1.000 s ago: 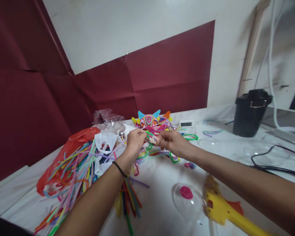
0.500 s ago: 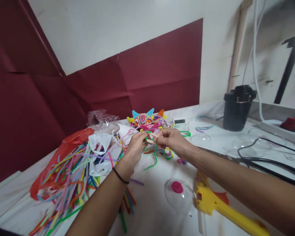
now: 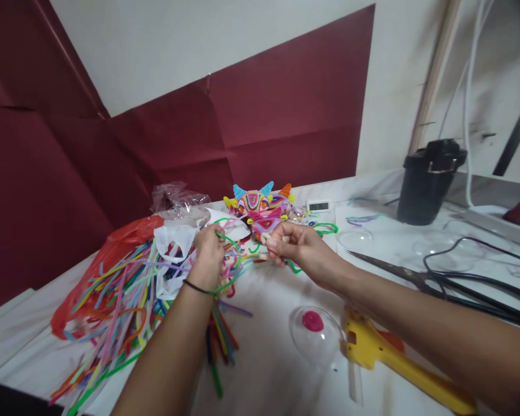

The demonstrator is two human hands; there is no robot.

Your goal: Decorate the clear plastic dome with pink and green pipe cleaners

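The cream piece (image 3: 264,238) is above the middle of the table (image 3: 260,346), pinched between thumb and forefinger of the right hand (image 3: 297,247). The left hand (image 3: 210,249) has its fingers closed on a green strand (image 3: 229,238) that curves down beside the wrist. Behind the right hand, partly covered by it, a horned figure (image 3: 253,201) sits near the back edge, a small display (image 3: 318,206) beside it. Loose strands (image 3: 125,289) and a red bag (image 3: 65,312) fill the left side; the left forearm hides some strands. Toward the near edge lie a clear dome (image 3: 316,341) and glue gun (image 3: 364,346); scissors (image 3: 390,267) lie beyond the right forearm, a black cup (image 3: 429,188) near the back right corner.
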